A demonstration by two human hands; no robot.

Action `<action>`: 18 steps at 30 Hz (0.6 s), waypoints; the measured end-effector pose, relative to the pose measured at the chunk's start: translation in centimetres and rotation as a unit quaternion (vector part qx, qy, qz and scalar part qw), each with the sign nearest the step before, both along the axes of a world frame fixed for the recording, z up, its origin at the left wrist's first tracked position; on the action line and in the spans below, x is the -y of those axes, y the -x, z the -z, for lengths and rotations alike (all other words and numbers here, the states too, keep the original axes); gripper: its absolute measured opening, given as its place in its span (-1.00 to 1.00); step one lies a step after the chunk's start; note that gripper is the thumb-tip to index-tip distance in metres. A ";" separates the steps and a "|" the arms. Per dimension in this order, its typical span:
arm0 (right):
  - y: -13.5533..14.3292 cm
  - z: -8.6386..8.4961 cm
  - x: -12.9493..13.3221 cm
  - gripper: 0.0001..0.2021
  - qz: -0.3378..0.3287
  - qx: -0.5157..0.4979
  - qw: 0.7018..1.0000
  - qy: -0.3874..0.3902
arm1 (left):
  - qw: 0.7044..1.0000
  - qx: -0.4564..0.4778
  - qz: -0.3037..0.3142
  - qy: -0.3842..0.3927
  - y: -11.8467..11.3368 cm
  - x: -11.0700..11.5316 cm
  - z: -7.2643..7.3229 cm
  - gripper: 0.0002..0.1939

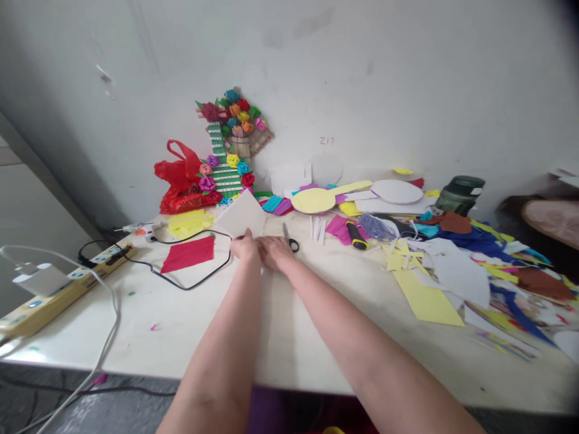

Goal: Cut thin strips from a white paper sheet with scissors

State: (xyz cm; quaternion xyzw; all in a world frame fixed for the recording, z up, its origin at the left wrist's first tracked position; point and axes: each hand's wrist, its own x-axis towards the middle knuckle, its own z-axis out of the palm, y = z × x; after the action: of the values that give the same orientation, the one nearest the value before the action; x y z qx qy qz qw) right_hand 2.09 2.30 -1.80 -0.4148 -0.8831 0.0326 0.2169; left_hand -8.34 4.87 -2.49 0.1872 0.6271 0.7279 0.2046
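A white sheet point(242, 216) is tilted up over the middle of the table. My left hand point(245, 246) is closed on its lower edge, thumb on top. Beside it, almost touching, my right hand point(275, 252) lies low at the sheet's lower right corner with its fingers together; what is under them is hidden. Scissors point(293, 244) with black handles lie just right of my right hand. A red paper piece point(189, 254) rests to the left, partly ringed by a black cable point(181, 288).
A yellow power strip point(58, 299) runs along the left edge. Paper flower decorations point(228, 150) and a red bag point(178, 178) stand at the wall. Paper fans point(314, 201), a box cutter point(357, 235), a dark bottle point(460, 196) and paper scraps point(461, 271) lie right.
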 end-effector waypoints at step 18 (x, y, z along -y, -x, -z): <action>-4.5 -1.3 -3.1 -0.56 0.190 -0.686 0.669 0.212 | 0.948 0.152 0.228 -0.162 0.1 1.0 -1.1 -0.78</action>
State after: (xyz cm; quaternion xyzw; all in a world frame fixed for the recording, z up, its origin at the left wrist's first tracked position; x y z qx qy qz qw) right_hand 6.59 5.35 -0.53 -0.4693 -0.3566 0.4527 0.6691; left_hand -8.40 3.88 -1.43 0.2431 0.4026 0.7735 0.4248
